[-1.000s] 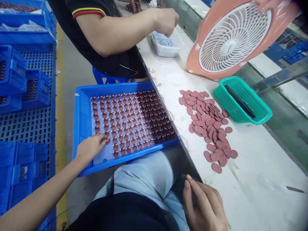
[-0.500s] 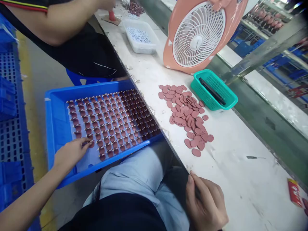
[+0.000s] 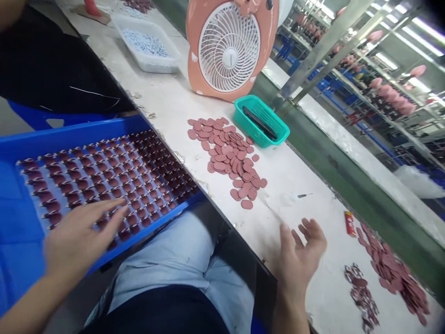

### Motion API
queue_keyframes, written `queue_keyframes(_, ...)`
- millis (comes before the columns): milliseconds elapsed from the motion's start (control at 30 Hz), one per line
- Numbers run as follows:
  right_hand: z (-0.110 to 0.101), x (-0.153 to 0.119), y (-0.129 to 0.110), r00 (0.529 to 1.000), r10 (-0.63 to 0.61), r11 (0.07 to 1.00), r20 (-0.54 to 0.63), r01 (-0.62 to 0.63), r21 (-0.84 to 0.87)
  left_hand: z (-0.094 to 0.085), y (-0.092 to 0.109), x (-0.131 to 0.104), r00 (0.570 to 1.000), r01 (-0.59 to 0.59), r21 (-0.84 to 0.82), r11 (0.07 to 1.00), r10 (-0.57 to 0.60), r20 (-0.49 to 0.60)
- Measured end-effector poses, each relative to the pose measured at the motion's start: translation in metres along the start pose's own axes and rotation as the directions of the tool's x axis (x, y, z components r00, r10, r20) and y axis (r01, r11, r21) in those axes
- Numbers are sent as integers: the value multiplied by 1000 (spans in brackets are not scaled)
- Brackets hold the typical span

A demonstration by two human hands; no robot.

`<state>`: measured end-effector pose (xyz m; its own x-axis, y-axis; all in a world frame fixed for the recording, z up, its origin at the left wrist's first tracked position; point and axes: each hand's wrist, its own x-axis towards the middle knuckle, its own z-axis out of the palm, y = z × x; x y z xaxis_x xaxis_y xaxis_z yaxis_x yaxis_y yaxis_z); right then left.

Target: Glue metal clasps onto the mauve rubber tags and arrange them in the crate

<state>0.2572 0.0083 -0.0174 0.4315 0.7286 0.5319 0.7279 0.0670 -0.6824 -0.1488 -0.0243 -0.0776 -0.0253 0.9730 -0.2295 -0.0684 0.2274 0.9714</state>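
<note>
My left hand [image 3: 85, 234], slightly blurred, is over the blue tray [image 3: 69, 134], its thumb and fingers apart and nothing visible between them. In the tray, rows of small dark red rounded pieces with metal fittings [image 3: 99, 180] lie on a pale sheet. Above the front edge of the white bench, my right hand [image 3: 299, 253] is open, fingers spread and slightly curled. A pile of flat reddish oval pieces [image 3: 236, 160] is beyond it to the left. To its right are a cluster of pieces with shiny metal fittings [image 3: 362, 297] and another pile of reddish ovals [image 3: 394, 269].
Farther back stand an orange fan [image 3: 229, 55], a green basket [image 3: 266, 125] holding a black object, and a white tub [image 3: 149, 51] of small pale parts. A thin small tool [image 3: 304, 195] and a red packet [image 3: 349, 223] lie on the bench. A co-worker sits at left.
The view has swung right. My left hand has come away from a piece at the tray's row end. My right hand has opened from a pinch and moved farther over the bench.
</note>
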Motion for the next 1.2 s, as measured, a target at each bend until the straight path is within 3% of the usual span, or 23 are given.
queue_keyframes(33,3,8,4,995,79,997,61,-80,19,29,16,9,954,-169,290,942,230,-191)
queue_keyframes(67,6,16,7,982,144,988,121,-149,32,60,32,19,899,-281,517,809,410,-152)
queue_keyframes(133,16,32,9,950,234,967,207,-250,54,120,62,41,775,-565,619,545,607,174)
queue_keyframes(167,21,39,10,937,259,957,235,-281,67,145,72,51,714,-678,570,463,600,362)
queue_keyframes(233,30,52,7,919,268,945,288,-310,107,181,84,67,601,-798,479,366,539,590)
queue_keyframes(333,36,63,-2,902,249,929,354,-326,177,194,78,77,541,-840,423,339,467,700)
queue_keyframes(400,32,58,-13,900,254,912,354,-345,224,184,67,75,544,-834,397,384,451,708)
queue_keyframes(467,23,44,-27,903,269,886,336,-369,282,172,59,68,581,-802,371,468,466,668)
queue_keyframes(500,18,34,-35,901,276,869,336,-383,314,167,57,62,621,-769,356,531,489,613)
queue_keyframes(567,9,13,-50,885,280,831,372,-417,367,164,61,49,766,-624,296,724,490,417)
queue_keyframes(633,5,-7,-63,851,260,792,457,-459,404,167,70,36,928,-335,119,935,306,211)
queue_keyframes(667,4,-15,-68,828,242,771,506,-481,418,169,75,30,974,-164,5,986,161,159)
queue_keyframes(700,5,-20,-72,803,222,750,552,-503,430,172,80,25,988,-14,-98,995,28,151)
queue_keyframes(767,8,-26,-77,757,189,703,625,-549,452,175,88,19,970,167,-221,961,-121,210)
queue_keyframes(933,14,-21,-80,677,146,586,721,-646,489,169,92,16,907,317,-268,910,-209,365)
queue_keyframes(1000,13,-18,-80,638,108,566,762,-670,481,166,87,16,811,476,-275,836,-296,504)
queue_keyframes(1100,7,-18,-81,560,33,558,828,-698,449,162,78,17,602,689,-233,686,-363,711)
queue_keyframes(1133,5,-19,-81,551,31,561,834,-700,442,162,76,17,563,719,-231,655,-356,746)
queue_keyframes(1200,-1,-24,-81,551,96,572,829,-712,407,162,72,16,552,741,-274,613,-324,769)
